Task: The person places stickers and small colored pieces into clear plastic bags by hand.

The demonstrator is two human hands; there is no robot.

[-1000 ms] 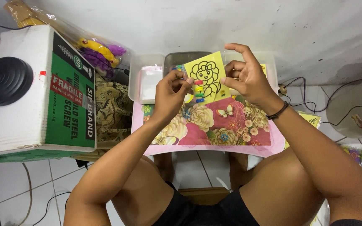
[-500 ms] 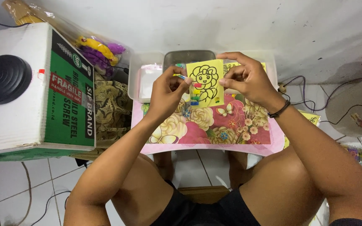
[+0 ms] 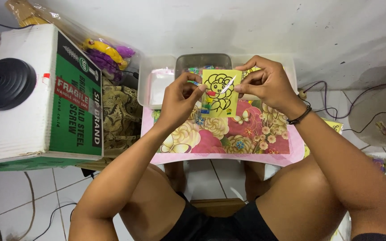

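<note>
My left hand [image 3: 182, 96] and right hand [image 3: 264, 82] pinch the yellow card [image 3: 220, 93] by its side edges, above the flowery surface [image 3: 246, 134]. My right fingers also pinch a thin white strip [image 3: 228, 85]. The card feels light and bendy, so edges are best. It sits lower than before, nearer the tray [image 3: 157, 67].

card [image 3: 220, 96]: matt yellow paper | table cover [image 3: 228, 138]: glossy floral plastic | box [image 3: 36, 93]: cardboard
</note>
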